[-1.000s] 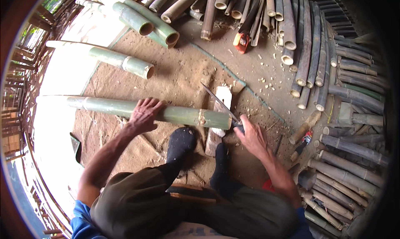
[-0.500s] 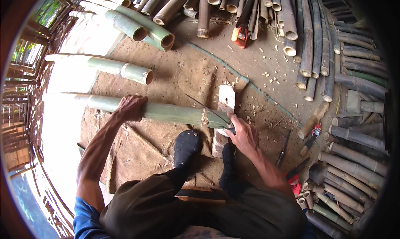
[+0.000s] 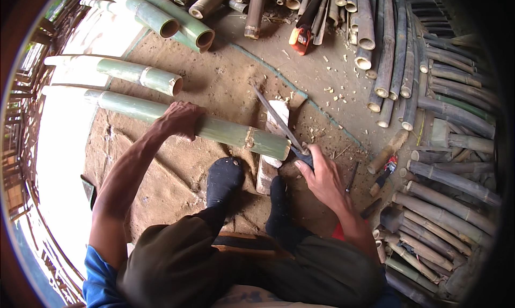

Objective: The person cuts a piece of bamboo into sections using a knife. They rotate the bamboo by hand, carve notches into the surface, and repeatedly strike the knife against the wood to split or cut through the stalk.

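Observation:
My left hand (image 3: 184, 120) grips a thick green bamboo pole (image 3: 225, 133) from above, its fingers wrapped round the middle. The pole's right end, with a pale node ring near it, rests over a worn wooden block (image 3: 266, 178). My right hand (image 3: 323, 174) is closed on the dark handle of a long, narrow-bladed knife (image 3: 278, 116). Its grey blade slants up and away to the left, beside the pole's cut end. Whether the blade touches the rim I cannot tell. My socked feet (image 3: 224, 182) stand just nearer than the pole, one beside the block.
Another green bamboo pole (image 3: 142, 76) lies beyond mine. Stacked bamboo (image 3: 389, 45) lines the back and the right side. An orange-handled saw (image 3: 300, 40) lies at the back. A tool with a red and blue part (image 3: 387, 171) lies to the right. Pale chips dot the floor.
The knife has swung from lying across the pole's top to beside its end, its tip now farther up. My right hand has moved slightly right. The head view has shifted.

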`<action>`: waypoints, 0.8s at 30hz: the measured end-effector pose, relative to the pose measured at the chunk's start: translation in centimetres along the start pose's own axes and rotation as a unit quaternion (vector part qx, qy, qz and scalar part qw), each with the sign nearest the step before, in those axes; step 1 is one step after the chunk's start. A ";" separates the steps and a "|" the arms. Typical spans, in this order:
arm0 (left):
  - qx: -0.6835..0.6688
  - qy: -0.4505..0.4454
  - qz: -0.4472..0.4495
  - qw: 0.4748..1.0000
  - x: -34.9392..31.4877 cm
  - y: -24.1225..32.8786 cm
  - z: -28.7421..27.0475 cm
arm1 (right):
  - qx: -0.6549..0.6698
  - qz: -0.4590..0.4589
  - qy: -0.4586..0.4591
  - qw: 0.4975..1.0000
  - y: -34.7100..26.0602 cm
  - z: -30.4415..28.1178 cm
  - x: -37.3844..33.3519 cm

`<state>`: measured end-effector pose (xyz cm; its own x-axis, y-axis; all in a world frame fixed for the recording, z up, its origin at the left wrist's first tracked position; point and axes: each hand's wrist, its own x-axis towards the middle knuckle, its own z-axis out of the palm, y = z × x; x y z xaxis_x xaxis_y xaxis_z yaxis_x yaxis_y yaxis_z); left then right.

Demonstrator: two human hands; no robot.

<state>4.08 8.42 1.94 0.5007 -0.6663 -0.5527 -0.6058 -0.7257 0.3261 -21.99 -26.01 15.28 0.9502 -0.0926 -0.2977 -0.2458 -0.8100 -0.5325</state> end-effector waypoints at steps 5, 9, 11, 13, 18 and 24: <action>0.017 0.077 0.014 0.997 -0.7 0.2 0.8 | 0.012 -0.155 0.136 0.978 -1.5 -1.0 -0.9; 0.026 0.094 0.034 0.995 -0.5 0.5 0.9 | -0.190 0.026 -0.053 0.980 4.6 2.7 0.0; 0.038 0.096 0.028 0.994 -0.3 -0.1 1.2 | -0.208 0.006 -0.054 0.977 2.3 0.8 0.7; 0.017 0.078 0.008 0.997 -0.6 -0.1 1.2 | -0.124 -0.081 0.022 0.989 -0.5 -0.5 0.4; 0.028 0.137 0.036 0.990 -1.1 0.3 1.4 | -0.053 -0.154 0.079 0.984 0.9 0.9 -0.1; 0.015 0.157 0.017 0.987 -2.1 0.0 2.4 | -0.154 -0.074 -0.016 0.985 0.3 0.7 0.5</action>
<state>1.56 10.24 1.20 0.6439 -0.7135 -0.2762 -0.6407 -0.7001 0.3151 -21.76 -25.90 14.41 0.9635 0.0536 -0.2624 -0.0308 -0.9511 -0.3074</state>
